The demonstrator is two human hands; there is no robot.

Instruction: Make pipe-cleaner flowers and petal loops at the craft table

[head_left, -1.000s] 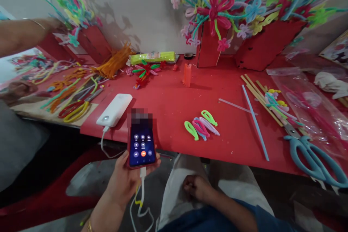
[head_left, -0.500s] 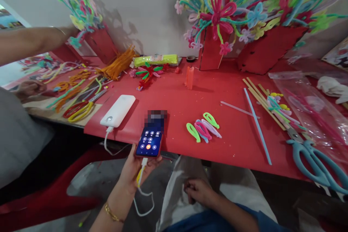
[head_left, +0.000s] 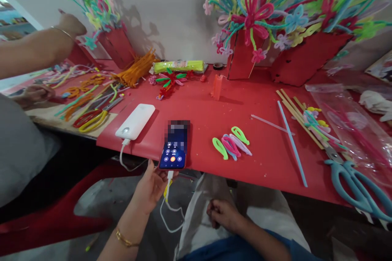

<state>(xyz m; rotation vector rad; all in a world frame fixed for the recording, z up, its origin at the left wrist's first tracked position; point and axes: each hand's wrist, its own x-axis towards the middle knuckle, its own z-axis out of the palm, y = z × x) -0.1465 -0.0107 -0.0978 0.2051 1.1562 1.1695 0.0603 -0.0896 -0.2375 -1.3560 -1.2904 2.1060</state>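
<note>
My left hand (head_left: 152, 187) is at the lower end of a smartphone (head_left: 175, 147), its thumb by the near left corner and the other fingers partly hidden under the edge. The phone's lit screen faces up over the table's front edge, its upper part blurred. A white charging cable (head_left: 170, 176) hangs from the phone's bottom end. On my lap rests my right hand (head_left: 223, 214), fingers curled in and nothing visible in them. Several looped pipe cleaners (head_left: 231, 143) in green, pink, blue and lilac lie to the right of the phone.
Left of the phone sits a white power bank (head_left: 136, 121) with a cable. Blue-handled scissors (head_left: 352, 179) and thin sticks (head_left: 295, 116) lie at right. Red boxes (head_left: 245, 59) of pipe-cleaner flowers stand behind. At left is another person's arm (head_left: 39, 51), near yellow-and-red scissors (head_left: 92, 120).
The phone and my left hand have shifted slightly forward and right, with less of the hand under the phone. The other person's raised hand has come away from the flowers at left.
</note>
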